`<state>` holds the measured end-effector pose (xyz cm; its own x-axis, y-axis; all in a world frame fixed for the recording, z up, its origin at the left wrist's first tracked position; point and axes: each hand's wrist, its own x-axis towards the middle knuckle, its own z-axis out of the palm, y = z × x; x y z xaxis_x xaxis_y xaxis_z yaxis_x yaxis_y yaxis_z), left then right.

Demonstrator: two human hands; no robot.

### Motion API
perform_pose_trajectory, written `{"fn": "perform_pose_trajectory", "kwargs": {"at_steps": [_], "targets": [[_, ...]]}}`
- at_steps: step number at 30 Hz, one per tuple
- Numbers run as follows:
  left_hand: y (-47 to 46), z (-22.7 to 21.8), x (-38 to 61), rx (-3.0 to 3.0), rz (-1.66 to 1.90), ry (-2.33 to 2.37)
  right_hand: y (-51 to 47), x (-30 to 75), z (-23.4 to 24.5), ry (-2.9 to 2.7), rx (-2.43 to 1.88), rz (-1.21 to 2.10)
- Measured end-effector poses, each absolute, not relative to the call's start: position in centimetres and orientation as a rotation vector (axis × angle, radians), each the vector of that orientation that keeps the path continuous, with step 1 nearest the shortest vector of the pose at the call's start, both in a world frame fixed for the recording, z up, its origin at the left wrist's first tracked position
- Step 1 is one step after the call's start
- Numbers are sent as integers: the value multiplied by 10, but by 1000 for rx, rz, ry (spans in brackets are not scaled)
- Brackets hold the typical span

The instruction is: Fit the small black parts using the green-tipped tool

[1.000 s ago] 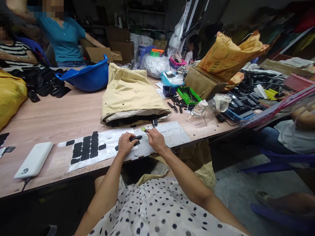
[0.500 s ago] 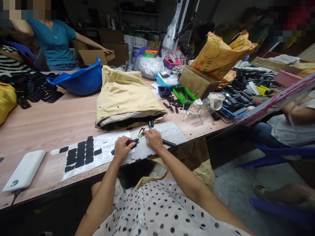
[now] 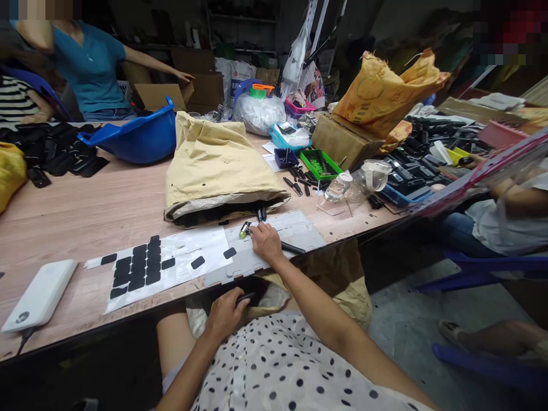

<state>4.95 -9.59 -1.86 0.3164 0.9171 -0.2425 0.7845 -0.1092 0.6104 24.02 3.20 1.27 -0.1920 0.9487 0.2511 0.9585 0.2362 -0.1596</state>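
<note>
My left hand point(image 3: 226, 313) is down in front of the table edge, over my lap. Its fingers are closed on a slim black part point(image 3: 245, 297), mostly hidden. On the grey board point(image 3: 299, 228), my right hand point(image 3: 266, 243) is closed around a small hammer point(image 3: 293, 248). The hammer's black handle shows past the wrist, and its shiny head with a yellow-green end lies beyond the fingertips. Left of the board is a white sheet point(image 3: 180, 257) bearing rows of black rounded pads point(image 3: 138, 266). Below the table edge, an open tan bag point(image 3: 346, 285) hangs by my lap.
A tan sack point(image 3: 218, 162) lies behind the board, black parts at its mouth. A white power bank point(image 3: 40, 297) rests at left, near a blue scoop-shaped basin point(image 3: 132, 140). A green tray point(image 3: 321, 164) and a clear jug point(image 3: 373, 176) stand right. Other people sit left and right.
My left hand has moved from the board down toward my lap, carrying the black part. Single black pads on the sheet are now uncovered. The right hand has stayed on the hammer.
</note>
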Motion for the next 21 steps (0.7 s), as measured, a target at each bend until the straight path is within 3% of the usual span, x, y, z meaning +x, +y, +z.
{"fn": "perform_pose_trajectory", "kwargs": {"at_steps": [6,12,18,21], "targets": [[-85,-40,48,1748,-136,1733,34,240,10,-2214,-1757,-60],[-88,-24,54,1776,-260,1639,34,239,11,-2212,-1766,-58],[-61,38,71,1709,99,1108,31,237,13,-2212,-1782,-65],[-16,68,88,1771,434,1152,32,236,13,-2210,-1786,-61]]}}
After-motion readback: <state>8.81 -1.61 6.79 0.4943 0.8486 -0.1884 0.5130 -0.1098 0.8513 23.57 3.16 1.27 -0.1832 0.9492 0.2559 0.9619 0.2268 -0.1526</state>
